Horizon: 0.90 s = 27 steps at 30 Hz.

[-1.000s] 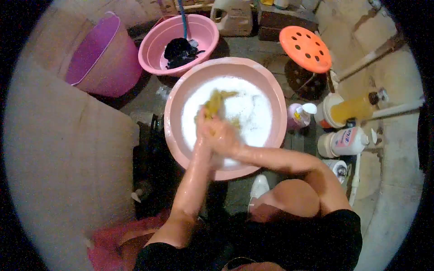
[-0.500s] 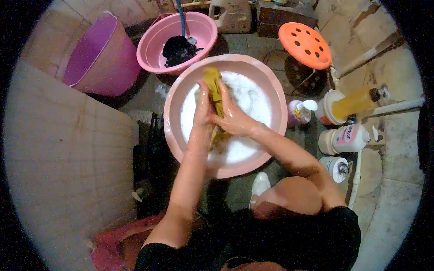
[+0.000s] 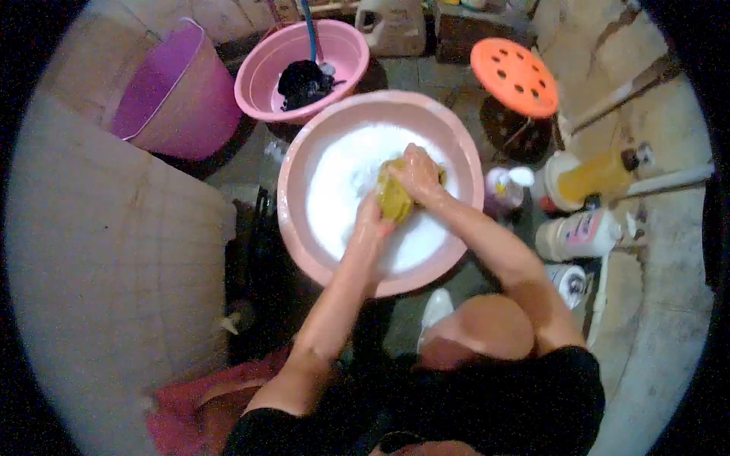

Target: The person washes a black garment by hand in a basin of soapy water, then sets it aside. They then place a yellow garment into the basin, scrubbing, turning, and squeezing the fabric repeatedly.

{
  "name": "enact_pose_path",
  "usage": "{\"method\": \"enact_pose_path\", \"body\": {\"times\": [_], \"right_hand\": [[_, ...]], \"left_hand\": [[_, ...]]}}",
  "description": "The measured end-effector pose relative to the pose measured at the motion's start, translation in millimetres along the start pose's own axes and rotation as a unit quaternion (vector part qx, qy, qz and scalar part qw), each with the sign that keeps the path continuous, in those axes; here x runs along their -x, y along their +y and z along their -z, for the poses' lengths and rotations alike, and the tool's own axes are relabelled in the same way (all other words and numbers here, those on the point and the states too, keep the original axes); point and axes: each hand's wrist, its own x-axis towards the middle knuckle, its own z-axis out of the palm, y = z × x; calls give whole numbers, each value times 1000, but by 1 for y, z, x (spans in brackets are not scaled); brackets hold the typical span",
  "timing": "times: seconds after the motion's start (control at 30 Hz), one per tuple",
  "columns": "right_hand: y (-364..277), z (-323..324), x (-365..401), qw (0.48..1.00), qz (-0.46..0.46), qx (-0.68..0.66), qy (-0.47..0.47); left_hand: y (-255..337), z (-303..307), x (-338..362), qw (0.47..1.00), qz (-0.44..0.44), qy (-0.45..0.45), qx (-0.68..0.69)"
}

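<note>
A wet mustard-yellow cloth (image 3: 395,199) is bunched between my two hands, above a large pink basin (image 3: 299,251). White suds (image 3: 334,182) cover the water in the basin. My left hand (image 3: 370,215) grips the cloth's lower left side, its fingers partly hidden behind the fabric. From the upper right, my right hand (image 3: 417,173) is closed over the cloth, with a bit of fabric showing past its far side.
Behind stands a smaller pink basin (image 3: 251,80) holding dark cloth (image 3: 306,83) and a blue hose (image 3: 310,34). A purple bucket (image 3: 182,106) is at left. An orange stool (image 3: 515,76), a pump bottle (image 3: 508,190) and a white bottle (image 3: 585,233) line the right side.
Both hands have moved right and nearer to me with the cloth. It was stretched lengthwise between the palms and is now bunched up, my right hand folded over it.
</note>
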Motion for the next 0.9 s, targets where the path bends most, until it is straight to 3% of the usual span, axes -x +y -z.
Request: {"method": "enact_pose_path", "body": {"times": [0.07,0.13,0.17,0.23,0.27,0.3,0.37,0.4,0.47,0.5,0.53,0.6,0.63,0.67,0.7,0.73,0.8,0.83,0.87,0.9], "right_hand": [[-35,20,30,992,-33,-101,-70],[-55,7,75,957,131,-259,-1],[-57,3,82,958,129,-256,-6],[-52,-15,95,907,356,-225,3],[-43,-20,79,904,360,-228,1],[-27,-20,38,958,125,-252,-56],[-16,-16,34,947,-135,-267,-121],[-25,-3,42,985,-13,-163,-62],[-34,2,47,974,162,-155,19],[-46,-12,71,945,189,-267,21],[-71,-9,96,904,308,-295,29],[-65,-17,93,877,431,-213,10],[-48,-24,78,874,436,-216,10],[-31,-26,50,936,240,-256,-22],[-14,-26,32,956,22,-286,-64],[-16,-10,16,987,-27,-105,-119],[-50,15,49,977,-16,-208,-37],[-69,15,70,967,112,-228,-1],[-78,12,90,940,232,-249,26],[-76,7,91,940,234,-248,22]], "left_hand": [[9,8,0,1000,5,-26,11],[26,13,-3,996,-2,-78,50],[42,33,-4,960,98,-263,16],[33,13,23,970,67,-232,34],[24,9,25,985,45,-163,33],[17,-3,17,994,22,-104,29],[-9,-8,19,1000,-22,4,-15],[-8,-1,24,1000,-18,9,-19],[-4,-6,20,996,-66,54,21],[10,3,20,999,-20,-29,9],[29,15,19,993,34,-111,-2],[37,14,35,992,4,-123,-11],[27,10,30,992,-3,-123,-12],[14,1,17,998,-39,-37,-20],[0,3,15,996,-66,59,-25],[-6,9,21,996,-58,68,-27],[-5,5,16,999,-51,-7,4],[0,15,7,995,-74,-64,10],[23,12,28,967,12,-247,68],[34,1,32,987,31,-157,5]]}}
